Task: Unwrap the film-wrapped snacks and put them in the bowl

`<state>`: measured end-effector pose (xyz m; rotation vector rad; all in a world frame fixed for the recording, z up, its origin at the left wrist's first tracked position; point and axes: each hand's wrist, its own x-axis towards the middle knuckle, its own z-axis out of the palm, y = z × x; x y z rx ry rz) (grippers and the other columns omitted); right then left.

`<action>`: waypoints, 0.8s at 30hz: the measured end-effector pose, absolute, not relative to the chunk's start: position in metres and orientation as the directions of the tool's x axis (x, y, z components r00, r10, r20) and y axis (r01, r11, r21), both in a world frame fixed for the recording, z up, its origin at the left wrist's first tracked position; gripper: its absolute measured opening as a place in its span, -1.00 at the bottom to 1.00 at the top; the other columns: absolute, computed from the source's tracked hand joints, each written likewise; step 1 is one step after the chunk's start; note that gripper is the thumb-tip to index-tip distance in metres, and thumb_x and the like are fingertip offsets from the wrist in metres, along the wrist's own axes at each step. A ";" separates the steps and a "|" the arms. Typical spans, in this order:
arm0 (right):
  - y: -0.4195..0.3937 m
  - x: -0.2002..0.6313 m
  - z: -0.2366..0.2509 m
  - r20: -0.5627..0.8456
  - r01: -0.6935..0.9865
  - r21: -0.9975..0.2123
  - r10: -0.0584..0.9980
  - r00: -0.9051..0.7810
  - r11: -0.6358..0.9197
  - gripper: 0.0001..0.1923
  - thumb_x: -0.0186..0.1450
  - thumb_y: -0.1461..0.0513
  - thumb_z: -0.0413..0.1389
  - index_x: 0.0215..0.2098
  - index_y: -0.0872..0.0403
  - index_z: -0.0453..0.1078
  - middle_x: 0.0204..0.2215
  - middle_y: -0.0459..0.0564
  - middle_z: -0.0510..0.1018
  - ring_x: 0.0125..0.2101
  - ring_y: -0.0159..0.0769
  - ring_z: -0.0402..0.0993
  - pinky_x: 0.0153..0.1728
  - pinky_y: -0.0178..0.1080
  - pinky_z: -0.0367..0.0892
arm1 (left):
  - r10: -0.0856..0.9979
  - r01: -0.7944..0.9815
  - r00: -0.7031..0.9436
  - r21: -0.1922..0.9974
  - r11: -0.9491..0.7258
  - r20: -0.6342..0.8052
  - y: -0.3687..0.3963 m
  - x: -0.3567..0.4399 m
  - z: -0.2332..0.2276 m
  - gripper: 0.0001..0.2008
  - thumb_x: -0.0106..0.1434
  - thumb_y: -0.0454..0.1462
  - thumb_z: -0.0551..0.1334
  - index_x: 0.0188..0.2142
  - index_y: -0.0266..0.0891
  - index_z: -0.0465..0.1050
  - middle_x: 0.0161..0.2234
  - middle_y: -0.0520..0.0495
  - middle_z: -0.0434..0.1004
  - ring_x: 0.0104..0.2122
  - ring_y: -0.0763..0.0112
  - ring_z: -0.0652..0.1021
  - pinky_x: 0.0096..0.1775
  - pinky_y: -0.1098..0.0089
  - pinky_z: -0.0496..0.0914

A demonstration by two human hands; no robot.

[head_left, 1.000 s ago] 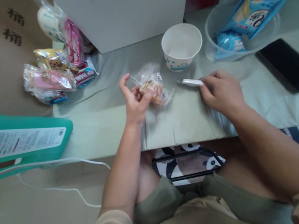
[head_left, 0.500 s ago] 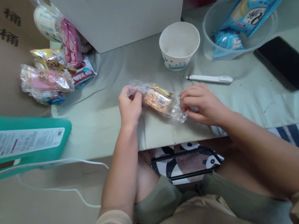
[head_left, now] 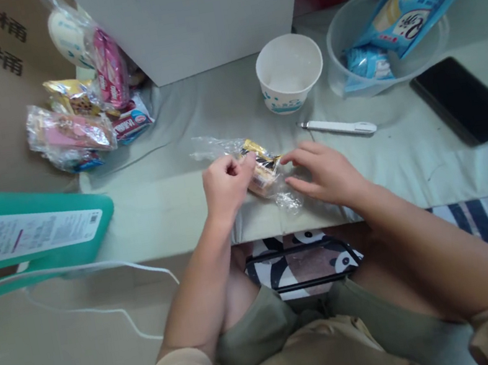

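Note:
A small snack in a crinkled clear wrapper [head_left: 261, 167] lies on the grey cloth near the table's front edge. My left hand [head_left: 224, 183] pinches its left side. The fingertips of my right hand [head_left: 323, 172] grip its right end. A white pen-shaped tool [head_left: 339, 127] lies just behind my right hand, untouched. Behind it stands a white paper cup [head_left: 289, 71], which looks empty.
A clear plastic bowl [head_left: 433, 51] holds blue snack packets at the back right, with a black phone [head_left: 464, 98] beside it. Several wrapped snacks [head_left: 85, 113] are piled at the back left. A white box [head_left: 191, 15] stands behind, a teal package [head_left: 26, 230] at left.
My right hand let go of the white tool, which now rests on the cloth, and came over to the wrapped snack. Both hands drew the snack closer and turned it.

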<state>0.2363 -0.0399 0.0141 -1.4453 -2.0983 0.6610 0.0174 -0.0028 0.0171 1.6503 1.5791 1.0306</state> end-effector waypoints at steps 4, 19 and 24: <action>-0.038 0.232 0.009 0.054 0.699 -0.672 0.958 -0.283 0.244 -0.84 0.31 0.20 0.07 -0.21 0.02 0.47 -0.42 -0.01 0.53 -0.37 -0.19 0.44 -0.28 -0.17 0.26 | 0.998 0.437 0.012 0.897 -0.065 0.066 -0.001 0.017 0.016 -0.61 0.23 -0.19 0.32 -0.64 -0.19 0.24 -0.65 0.10 0.23 -0.56 0.50 0.26 -0.46 0.39 0.15; -0.044 0.211 0.015 0.286 0.526 -0.795 0.951 -0.113 0.302 -0.68 0.45 0.09 -0.02 -0.26 0.02 0.53 -0.17 0.10 0.53 -0.09 -0.11 0.47 0.02 0.01 0.34 | 0.998 -0.293 0.056 0.956 0.009 0.008 0.007 0.017 0.038 -0.24 0.10 0.17 0.36 -0.60 -0.22 -0.18 -0.57 0.07 -0.09 -0.56 0.52 0.20 -0.48 0.39 0.28; -0.042 0.206 0.013 0.004 0.349 -0.937 1.000 -0.027 0.013 -0.42 0.22 -0.06 0.24 0.11 0.00 0.34 0.08 0.16 0.48 0.00 -0.05 0.45 0.03 0.03 0.40 | 0.997 -0.181 0.081 0.983 -0.001 0.016 0.004 0.010 0.033 -0.28 0.18 0.34 0.11 -0.54 -0.19 -0.15 -0.52 0.05 -0.19 -0.53 0.41 0.12 -0.47 0.30 0.21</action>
